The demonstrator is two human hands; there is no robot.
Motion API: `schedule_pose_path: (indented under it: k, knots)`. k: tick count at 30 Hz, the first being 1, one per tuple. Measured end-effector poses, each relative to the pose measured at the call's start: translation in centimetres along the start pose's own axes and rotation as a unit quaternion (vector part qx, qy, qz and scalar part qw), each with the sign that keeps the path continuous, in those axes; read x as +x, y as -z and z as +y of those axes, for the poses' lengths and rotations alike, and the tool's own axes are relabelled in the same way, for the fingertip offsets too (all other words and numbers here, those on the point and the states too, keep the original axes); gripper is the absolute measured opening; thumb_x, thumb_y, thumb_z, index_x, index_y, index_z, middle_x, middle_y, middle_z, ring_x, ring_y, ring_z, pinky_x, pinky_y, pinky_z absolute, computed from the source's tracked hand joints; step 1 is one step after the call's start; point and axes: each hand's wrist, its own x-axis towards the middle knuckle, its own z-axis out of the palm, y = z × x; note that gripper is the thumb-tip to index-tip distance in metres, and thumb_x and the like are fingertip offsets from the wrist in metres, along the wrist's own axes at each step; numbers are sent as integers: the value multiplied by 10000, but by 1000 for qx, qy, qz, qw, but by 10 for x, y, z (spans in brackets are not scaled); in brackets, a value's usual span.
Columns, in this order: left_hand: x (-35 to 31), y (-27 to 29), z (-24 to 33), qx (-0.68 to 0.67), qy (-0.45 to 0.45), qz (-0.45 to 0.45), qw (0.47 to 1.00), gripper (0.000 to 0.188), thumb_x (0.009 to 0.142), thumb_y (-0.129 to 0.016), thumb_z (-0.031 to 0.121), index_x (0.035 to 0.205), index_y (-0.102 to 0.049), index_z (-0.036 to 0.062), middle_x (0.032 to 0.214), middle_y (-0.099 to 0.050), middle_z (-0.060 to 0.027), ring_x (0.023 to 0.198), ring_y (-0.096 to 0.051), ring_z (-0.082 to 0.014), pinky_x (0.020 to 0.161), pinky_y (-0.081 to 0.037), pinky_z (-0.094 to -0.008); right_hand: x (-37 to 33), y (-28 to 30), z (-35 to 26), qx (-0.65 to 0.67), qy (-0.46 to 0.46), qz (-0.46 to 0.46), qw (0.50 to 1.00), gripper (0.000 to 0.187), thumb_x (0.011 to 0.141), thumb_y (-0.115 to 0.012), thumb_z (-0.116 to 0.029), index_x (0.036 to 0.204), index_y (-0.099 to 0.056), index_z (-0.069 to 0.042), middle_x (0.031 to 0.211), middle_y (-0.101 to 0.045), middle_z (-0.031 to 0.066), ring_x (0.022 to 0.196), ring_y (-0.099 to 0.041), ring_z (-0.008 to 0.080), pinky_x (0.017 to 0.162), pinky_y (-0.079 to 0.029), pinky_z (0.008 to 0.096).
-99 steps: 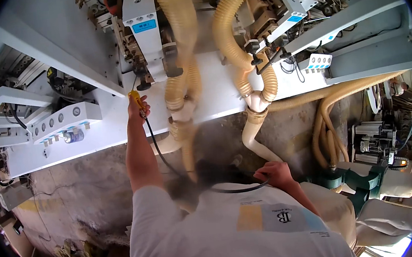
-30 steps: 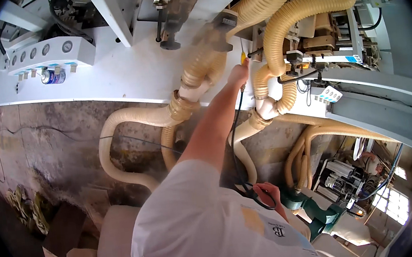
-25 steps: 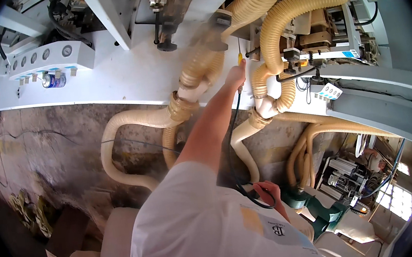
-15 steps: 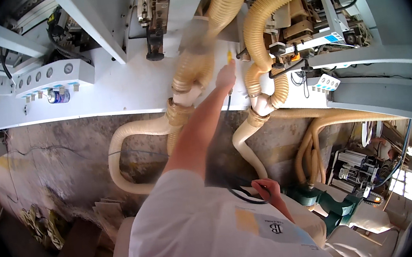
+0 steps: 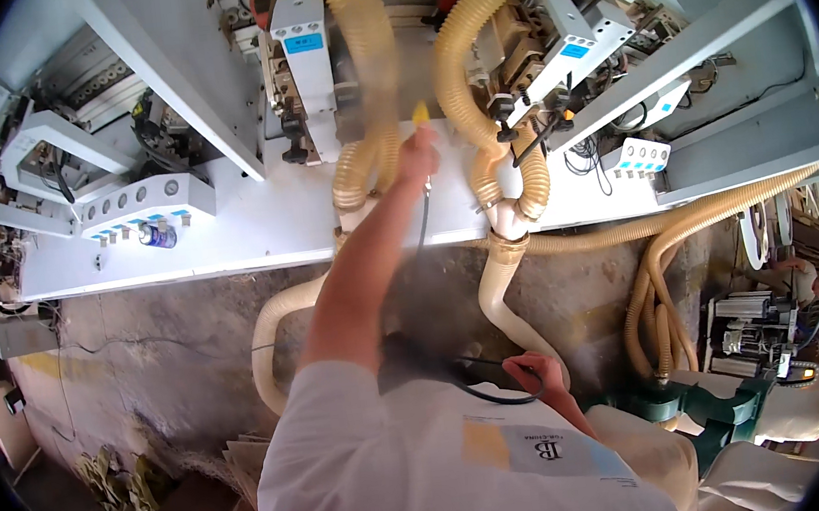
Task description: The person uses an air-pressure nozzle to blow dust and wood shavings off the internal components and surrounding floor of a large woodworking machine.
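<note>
Over white bed (image 5: 260, 211), left fingers (image 5: 429, 142) closed round protruding yellow tool (image 5: 422, 114), right fingers (image 5: 522, 369) round black hose (image 5: 505, 401).

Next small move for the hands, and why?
Probably pay out a little dark hose from the right hand: the left hand holds the yellow tool out over the white bench, between tan ribbed ducts, hose trailing below, so slack might ease its reach.

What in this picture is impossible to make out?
Head view:
Yellow tool: tip blurred, lower part hidden by the left hand.
Black hose: stretch before the right hand lost in dark blur.
Ribbed duct: partly smeared by haze.
Gauges: too small to read.
White machine: cut off by the top edge.
</note>
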Motion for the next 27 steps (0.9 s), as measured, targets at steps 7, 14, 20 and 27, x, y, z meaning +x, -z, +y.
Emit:
schedule_pose_path:
  k: [7, 14, 20, 27]
  knots:
    - [-7, -42, 88, 59, -19, 41, 997, 744, 978, -404, 679, 1064, -646, -19, 559, -504, -25, 432, -475, -151, 441, -398, -312, -32, 34, 30, 47, 8, 26, 999, 137, 848, -758, -233, 909, -772, -110, 750, -681, 85, 693, -672, 232, 652, -520, 335]
    - [47, -71, 117, 64, -21, 66, 996, 685, 950, -484, 678, 989, -600, 3, 577, -514, -57, 407, -477, -175, 409, -409, -339, -51, 36, 40, 7, 1, 54, 999, 121, 831, -752, -226, 909, -778, -136, 758, -686, 92, 727, -690, 256, 648, -526, 352]
    - [172, -46, 90, 286, -221, 18, 932, 657, 962, -483, 658, 956, -618, 15, 593, -540, -60, 442, -508, -179, 435, -431, -331, -42, 11, 24, 14, 18, 123, 992, 135, 826, -774, -268, 907, -785, -162, 748, -677, 80, 694, -672, 265, 633, -530, 348]
    - [215, -83, 89, 282, -205, -36, 936, 698, 934, -503, 689, 964, -635, 5, 612, -545, -47, 477, -535, -172, 485, -436, -336, -41, -11, -15, -3, -74, 164, 984, 214, 811, -781, -364, 810, -761, -151, 721, -657, 76, 665, -657, 288, 589, -522, 375]
